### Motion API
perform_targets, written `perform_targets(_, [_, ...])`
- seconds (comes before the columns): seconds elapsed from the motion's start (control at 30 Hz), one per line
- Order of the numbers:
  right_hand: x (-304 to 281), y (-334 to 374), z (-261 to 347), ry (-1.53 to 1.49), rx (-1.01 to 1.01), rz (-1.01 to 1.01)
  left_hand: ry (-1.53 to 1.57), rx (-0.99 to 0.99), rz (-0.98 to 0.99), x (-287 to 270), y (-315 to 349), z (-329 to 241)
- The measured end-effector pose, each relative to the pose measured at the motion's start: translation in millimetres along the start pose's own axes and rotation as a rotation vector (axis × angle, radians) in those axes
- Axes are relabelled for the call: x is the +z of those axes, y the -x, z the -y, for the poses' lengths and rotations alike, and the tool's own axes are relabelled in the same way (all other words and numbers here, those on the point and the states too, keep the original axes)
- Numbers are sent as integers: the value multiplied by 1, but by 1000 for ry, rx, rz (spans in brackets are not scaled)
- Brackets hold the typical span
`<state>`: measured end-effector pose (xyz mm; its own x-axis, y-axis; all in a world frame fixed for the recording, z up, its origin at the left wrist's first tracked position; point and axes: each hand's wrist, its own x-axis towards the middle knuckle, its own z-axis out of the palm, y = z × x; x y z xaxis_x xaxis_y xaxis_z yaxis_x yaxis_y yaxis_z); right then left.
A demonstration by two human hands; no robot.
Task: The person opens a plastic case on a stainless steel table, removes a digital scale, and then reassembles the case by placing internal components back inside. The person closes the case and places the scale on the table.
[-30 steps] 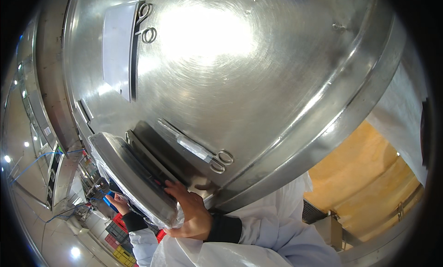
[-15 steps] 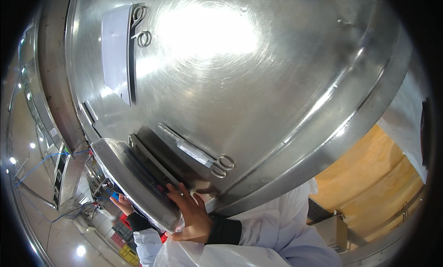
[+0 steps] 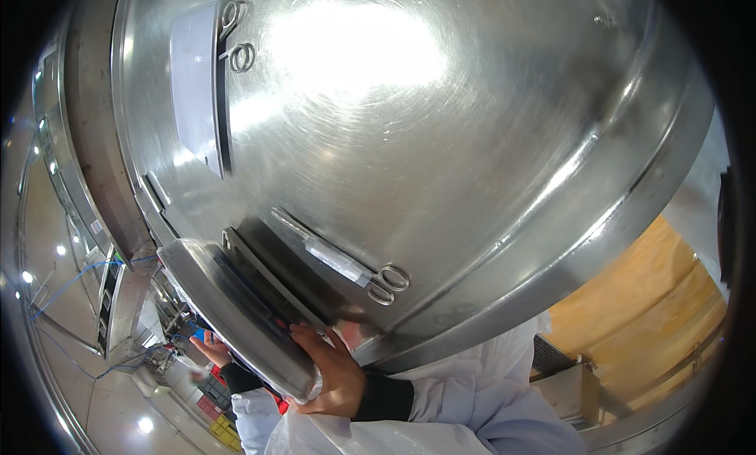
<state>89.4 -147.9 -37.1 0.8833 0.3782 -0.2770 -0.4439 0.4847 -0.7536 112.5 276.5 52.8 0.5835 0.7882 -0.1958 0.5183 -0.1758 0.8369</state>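
Observation:
My right hand [image 3: 335, 380] grips the near end of a tilted, tray-like metal piece [image 3: 244, 321] with rounded corners and clear film along its rim. Its fingers reach over the inner side. Beyond the outer side, my left hand [image 3: 209, 349] shows in part, its fingers stretched out and apart; whether its palm touches the metal piece is hidden. Just right of the piece a dark, straight-edged plate [image 3: 264, 266] leans close by. Long scissors [image 3: 342, 262] with white wrapping round the middle lie on the steel table [image 3: 441, 187], handles toward me.
A pale panel [image 3: 194, 89] rests at the table's far left, with looped metal scissor handles [image 3: 240, 57] sticking out beside it. The table's raised rim [image 3: 543, 286] curves along the right and near side. Yellow-orange sheeting [image 3: 646, 297] lies beyond it. Coloured crates [image 3: 224, 431] are low at left.
The view has shifted slightly. My right fingers lie a little lower on the metal piece and closer together. The scissors and the pale panel stay in place on the table.

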Motion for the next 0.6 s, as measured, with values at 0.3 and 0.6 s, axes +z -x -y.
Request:
perform_targets(0.3, [5,4,0,-55,122,-10,1,15,12,7,-6,-5])
perform_targets(0.6, [10,4,-8,-35,-22,-88,-7,19,19,4,-8,-4])
